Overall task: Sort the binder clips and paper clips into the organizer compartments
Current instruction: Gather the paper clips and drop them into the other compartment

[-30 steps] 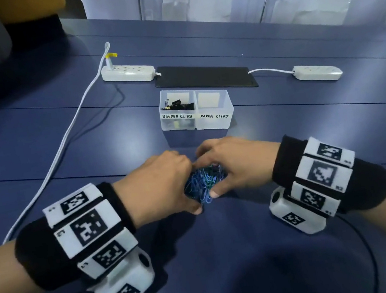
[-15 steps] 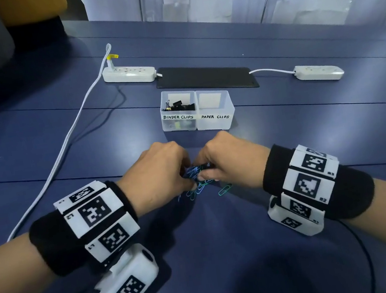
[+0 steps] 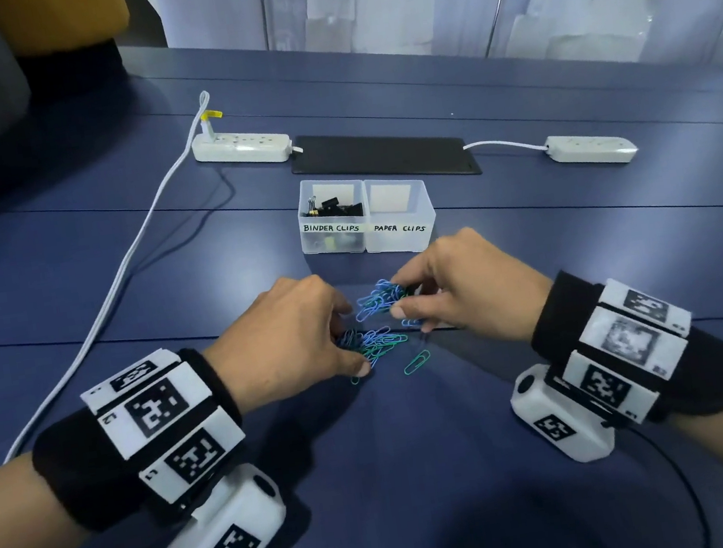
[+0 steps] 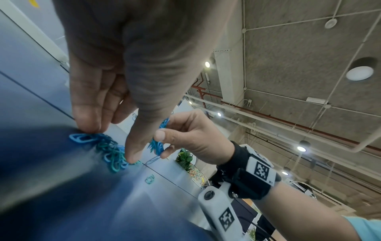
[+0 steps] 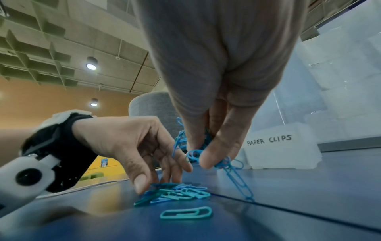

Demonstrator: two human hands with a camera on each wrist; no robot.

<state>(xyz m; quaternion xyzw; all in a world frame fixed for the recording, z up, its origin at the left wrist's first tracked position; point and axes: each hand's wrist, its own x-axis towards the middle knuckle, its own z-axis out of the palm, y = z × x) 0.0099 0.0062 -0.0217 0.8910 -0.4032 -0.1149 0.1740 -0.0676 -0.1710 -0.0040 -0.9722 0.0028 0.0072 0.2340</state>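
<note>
Navy-blue table [image 3: 565,477] beneath a concrete ceiling [image 4: 288,48]; right hand [image 3: 459,288] fingers pinch paper clips [image 3: 380,301], left hand [image 3: 284,335] fingers spread, pressing the loose pile [image 3: 374,346].

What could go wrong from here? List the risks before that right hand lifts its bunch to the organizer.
1. The right hand pinches a tangled bunch of paper clips with a chain dangling to the table; links may drop on the way to the PAPER CLIPS compartment.
2. The left hand only touches the pile on the table; linked clips could be dragged along.
3. One green clip lies apart and may be overlooked.
</note>
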